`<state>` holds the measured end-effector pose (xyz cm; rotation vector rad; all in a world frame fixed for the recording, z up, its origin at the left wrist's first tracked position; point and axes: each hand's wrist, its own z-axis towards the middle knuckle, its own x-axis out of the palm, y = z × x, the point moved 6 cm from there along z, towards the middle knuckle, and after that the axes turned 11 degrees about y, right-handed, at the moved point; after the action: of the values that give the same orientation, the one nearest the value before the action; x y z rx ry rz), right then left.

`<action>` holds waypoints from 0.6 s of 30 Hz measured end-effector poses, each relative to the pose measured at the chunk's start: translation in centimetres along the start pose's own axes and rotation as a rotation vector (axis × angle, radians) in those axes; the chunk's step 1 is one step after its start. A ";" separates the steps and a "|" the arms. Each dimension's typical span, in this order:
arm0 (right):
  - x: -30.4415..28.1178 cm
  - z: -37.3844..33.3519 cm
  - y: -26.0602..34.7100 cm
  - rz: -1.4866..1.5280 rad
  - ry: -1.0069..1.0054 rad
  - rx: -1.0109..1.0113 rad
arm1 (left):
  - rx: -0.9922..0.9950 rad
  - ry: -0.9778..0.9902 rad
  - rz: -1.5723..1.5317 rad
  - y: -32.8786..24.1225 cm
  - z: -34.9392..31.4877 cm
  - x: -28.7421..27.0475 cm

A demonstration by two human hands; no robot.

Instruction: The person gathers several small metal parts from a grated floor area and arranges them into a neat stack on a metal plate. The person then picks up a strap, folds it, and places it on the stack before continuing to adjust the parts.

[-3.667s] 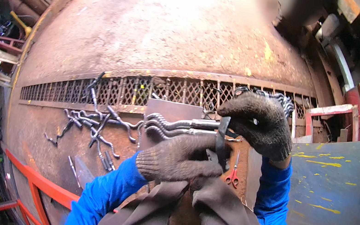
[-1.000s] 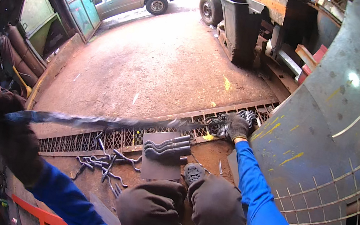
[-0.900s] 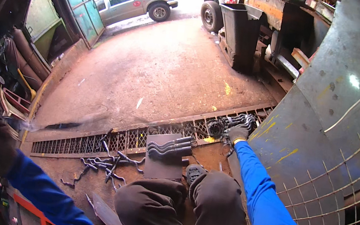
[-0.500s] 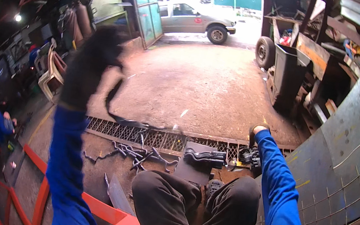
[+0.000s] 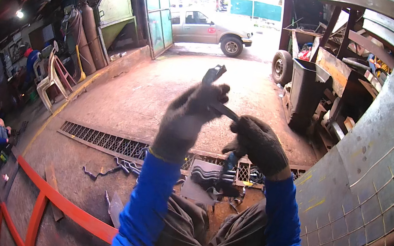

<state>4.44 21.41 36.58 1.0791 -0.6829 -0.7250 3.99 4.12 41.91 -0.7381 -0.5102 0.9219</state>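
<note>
1 black strip (image 5: 224, 110) runs between the left hand (image 5: 191, 112) and the right hand (image 5: 260, 143), both gloved and closed around it, hiding parts of it. A dark length (image 5: 229, 164) below the right hand, perhaps the same strip, partly covers bent metal rods (image 5: 203, 174). The red mark (image 5: 212, 31) on the car (image 5: 192, 33) is too small to read.

The strip (image 5: 225, 111) is black; sleeves (image 5: 145, 212), blue; rail (image 5: 74, 209), red.
</note>
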 end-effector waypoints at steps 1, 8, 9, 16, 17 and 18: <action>-0.9 -0.3 -1.0 0.028 -0.087 -0.005 | -0.094 -0.077 -0.152 1.5 -0.7 0.2; -2.8 -3.1 -6.1 -0.033 -0.359 0.078 | -0.317 0.033 0.054 11.6 -3.1 2.1; -2.4 -3.1 -6.4 -0.052 -0.352 0.091 | -0.319 -0.003 0.064 12.1 -3.3 2.0; -4.3 -2.4 -7.5 -0.301 -0.275 0.139 | -0.165 -0.007 0.320 13.4 -4.2 0.9; -5.1 -2.1 -8.1 -0.489 -0.206 0.120 | -0.090 0.038 0.425 13.6 -3.5 0.9; -5.5 -2.1 -8.9 -0.589 -0.124 0.184 | -0.015 0.082 0.530 13.7 -3.0 0.9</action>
<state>1.25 24.32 26.83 1.4348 -0.5425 -1.2601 -0.72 9.29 29.72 -0.9419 -0.2485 1.3732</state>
